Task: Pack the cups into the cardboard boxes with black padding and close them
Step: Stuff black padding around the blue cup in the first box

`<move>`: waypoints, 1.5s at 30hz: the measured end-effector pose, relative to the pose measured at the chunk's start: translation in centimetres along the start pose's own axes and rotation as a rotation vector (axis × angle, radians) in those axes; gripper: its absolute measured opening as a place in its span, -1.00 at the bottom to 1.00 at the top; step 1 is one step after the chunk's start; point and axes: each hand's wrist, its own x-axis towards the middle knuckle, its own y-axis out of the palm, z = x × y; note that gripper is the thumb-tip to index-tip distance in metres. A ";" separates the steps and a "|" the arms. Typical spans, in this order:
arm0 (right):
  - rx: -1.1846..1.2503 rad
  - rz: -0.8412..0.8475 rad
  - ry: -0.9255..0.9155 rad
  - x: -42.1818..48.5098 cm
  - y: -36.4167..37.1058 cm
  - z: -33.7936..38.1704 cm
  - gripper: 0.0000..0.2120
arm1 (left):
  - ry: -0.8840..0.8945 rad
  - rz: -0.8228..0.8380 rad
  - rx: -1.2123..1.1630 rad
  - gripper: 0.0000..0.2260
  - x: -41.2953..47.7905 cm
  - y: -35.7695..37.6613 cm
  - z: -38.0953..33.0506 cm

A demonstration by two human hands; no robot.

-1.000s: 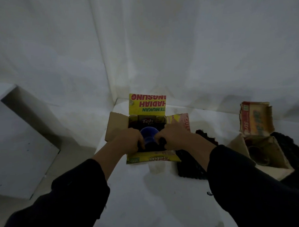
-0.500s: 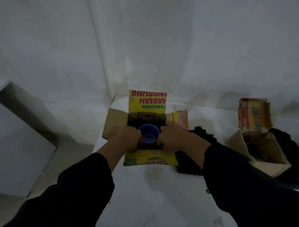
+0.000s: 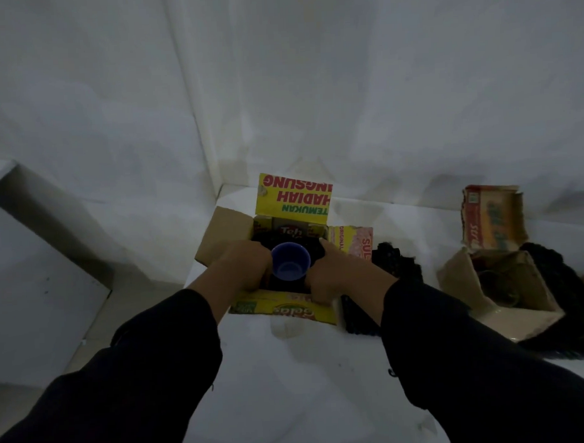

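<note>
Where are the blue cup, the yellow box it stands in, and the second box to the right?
Blue cup [image 3: 288, 271]: head view, its inside bottom.
Yellow box [image 3: 294, 196]: head view, its raised far flap.
Second box [image 3: 493, 217]: head view, its upright printed flap.

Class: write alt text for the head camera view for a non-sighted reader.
The left hand and right hand reach into an open yellow box, either side of an upright blue cup in black padding. A second box sits further right.

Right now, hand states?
Left hand: fingers tucked into box beside cup; grip cannot be told.
Right hand: same, other side of cup; cannot be told.
</note>
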 end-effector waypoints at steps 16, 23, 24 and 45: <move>0.055 -0.376 -0.023 -2.5 0.0 -1.3 -0.71 | 0.011 -0.275 -0.110 -0.71 -3.0 -3.0 0.1; 0.369 -0.656 0.029 -6.2 -0.1 -2.0 -0.86 | -0.038 -0.496 -0.233 -0.71 -3.7 -3.2 -2.4; 0.393 -0.675 0.052 -7.0 -0.1 -2.3 -0.81 | -0.037 -0.497 -0.300 -0.68 -3.8 -3.5 -3.0; 0.492 -0.686 0.334 -16.6 11.6 -8.2 -0.50 | 0.157 -0.555 -0.430 -0.36 -1.2 -3.2 -21.1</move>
